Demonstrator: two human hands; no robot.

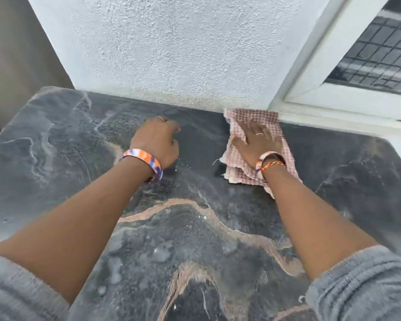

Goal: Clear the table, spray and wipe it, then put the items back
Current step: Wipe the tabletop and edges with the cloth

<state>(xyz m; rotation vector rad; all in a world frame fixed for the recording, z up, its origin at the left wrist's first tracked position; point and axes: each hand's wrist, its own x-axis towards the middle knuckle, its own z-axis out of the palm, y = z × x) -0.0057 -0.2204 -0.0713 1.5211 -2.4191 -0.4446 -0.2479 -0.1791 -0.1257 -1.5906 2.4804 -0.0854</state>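
Note:
A dark marbled stone table (63,144) with pale and pinkish veins fills the lower view, wet with droplets near the middle. A pink checked cloth (252,117) lies on its far right part, by the wall. My right hand (257,142) presses flat on the cloth with fingers spread. My left hand (156,140) rests on the bare stone left of the cloth, fingers curled under, holding nothing that I can see. Both wrists wear coloured bangles.
A rough white wall (171,47) runs along the table's far edge. A white window frame (333,100) with a dark grille stands at the right rear. The table's left edge drops off beside a beige surface (12,54).

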